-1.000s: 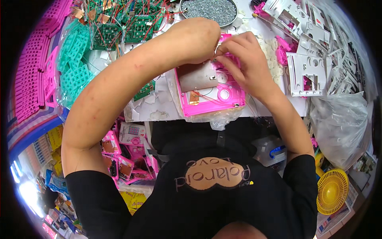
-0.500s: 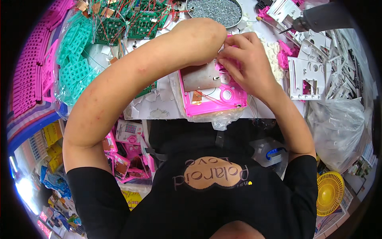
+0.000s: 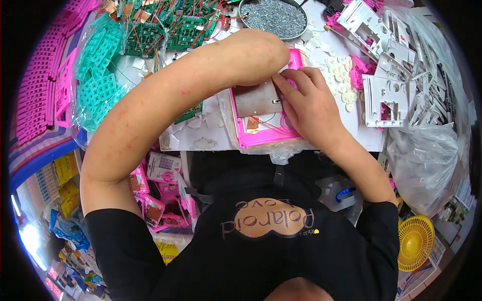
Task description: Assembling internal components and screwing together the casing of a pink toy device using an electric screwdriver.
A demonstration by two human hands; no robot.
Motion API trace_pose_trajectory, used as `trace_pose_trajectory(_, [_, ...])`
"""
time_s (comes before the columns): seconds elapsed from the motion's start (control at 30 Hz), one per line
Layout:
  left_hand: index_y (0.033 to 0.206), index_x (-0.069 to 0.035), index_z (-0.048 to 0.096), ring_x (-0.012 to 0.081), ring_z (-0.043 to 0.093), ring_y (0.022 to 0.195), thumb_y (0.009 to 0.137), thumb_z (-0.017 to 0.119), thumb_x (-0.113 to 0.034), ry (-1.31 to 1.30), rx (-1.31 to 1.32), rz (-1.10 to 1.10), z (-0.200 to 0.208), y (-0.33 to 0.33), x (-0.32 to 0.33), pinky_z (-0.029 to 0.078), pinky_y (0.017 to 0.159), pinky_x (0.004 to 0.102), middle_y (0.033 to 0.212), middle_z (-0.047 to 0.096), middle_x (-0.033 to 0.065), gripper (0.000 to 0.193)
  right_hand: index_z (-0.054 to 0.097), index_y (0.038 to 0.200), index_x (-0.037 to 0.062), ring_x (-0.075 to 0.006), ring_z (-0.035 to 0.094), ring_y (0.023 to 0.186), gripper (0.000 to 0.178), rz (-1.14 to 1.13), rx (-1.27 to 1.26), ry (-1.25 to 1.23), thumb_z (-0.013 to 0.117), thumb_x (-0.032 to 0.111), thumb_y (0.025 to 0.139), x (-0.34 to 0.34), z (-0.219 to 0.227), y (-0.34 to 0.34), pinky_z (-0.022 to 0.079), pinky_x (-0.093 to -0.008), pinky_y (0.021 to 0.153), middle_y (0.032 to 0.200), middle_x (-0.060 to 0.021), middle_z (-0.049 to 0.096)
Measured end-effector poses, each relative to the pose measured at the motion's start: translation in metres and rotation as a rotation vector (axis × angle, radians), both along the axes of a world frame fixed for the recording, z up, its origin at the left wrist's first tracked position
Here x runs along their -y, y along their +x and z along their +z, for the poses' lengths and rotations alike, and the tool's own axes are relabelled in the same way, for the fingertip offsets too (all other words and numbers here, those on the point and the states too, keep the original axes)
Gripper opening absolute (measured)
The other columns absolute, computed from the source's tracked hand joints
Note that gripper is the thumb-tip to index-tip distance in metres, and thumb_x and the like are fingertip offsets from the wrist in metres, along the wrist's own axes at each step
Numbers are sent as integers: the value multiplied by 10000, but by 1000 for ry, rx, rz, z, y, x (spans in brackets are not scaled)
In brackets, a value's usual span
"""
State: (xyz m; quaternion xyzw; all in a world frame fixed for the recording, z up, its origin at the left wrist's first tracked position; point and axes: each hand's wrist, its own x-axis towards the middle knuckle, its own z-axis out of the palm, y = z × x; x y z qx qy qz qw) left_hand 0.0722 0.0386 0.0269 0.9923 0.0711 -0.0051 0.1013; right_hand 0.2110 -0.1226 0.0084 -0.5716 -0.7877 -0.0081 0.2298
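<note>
— Cluttered bench [image 3: 201, 143] all round: green circuit boards [image 3: 165, 30] far left, a bowl of screws [image 3: 273, 17] far off, white plastic frames [image 3: 384, 95] to the right. Where's your piece?

— Near the middle: the pink case [image 3: 266, 133], a grey metal plate [image 3: 256, 98] lying in it. My right hand [image 3: 306, 108] pinches at the plate's right edge, fingers together. My left hand [image 3: 266, 52] is bent over the far side; whether it grips, I cannot tell.

— Advice?

— Probably keep the case flat and press evenly.
</note>
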Motion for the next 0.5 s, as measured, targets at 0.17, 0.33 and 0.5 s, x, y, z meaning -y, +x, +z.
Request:
trace_pose_trajectory(0.17, [859,-38,683,335,717,854,862,629,-121,58,148,-10,-14,0,8,578,755,435,835,697,147,98,672,1185,-15,-352,556,1094,415,-106,87,-43,700,48,776,0,6,-11,510,-432,942,1140,-126,631])
trace_pose_trajectory(0.33, [919,-14,680,329,715,863,869,639,-87,-84,256,65,-11,-4,1,574,758,407,899,715,144,97,663,1200,-1,-363,568,1095,422,32,-34,-142,696,35,782,-5,12,4,506,-445,955,1171,-145,627])
trace_pose_trajectory(0.5, [1061,-12,715,109,614,702,973,694,-194,-315,661,595,-1,-43,-18,490,654,261,794,680,50,204,708,1134,24,-377,603,1121,341,83,-252,-44,736,14,794,17,8,29,547,-424,901,1208,-139,673])
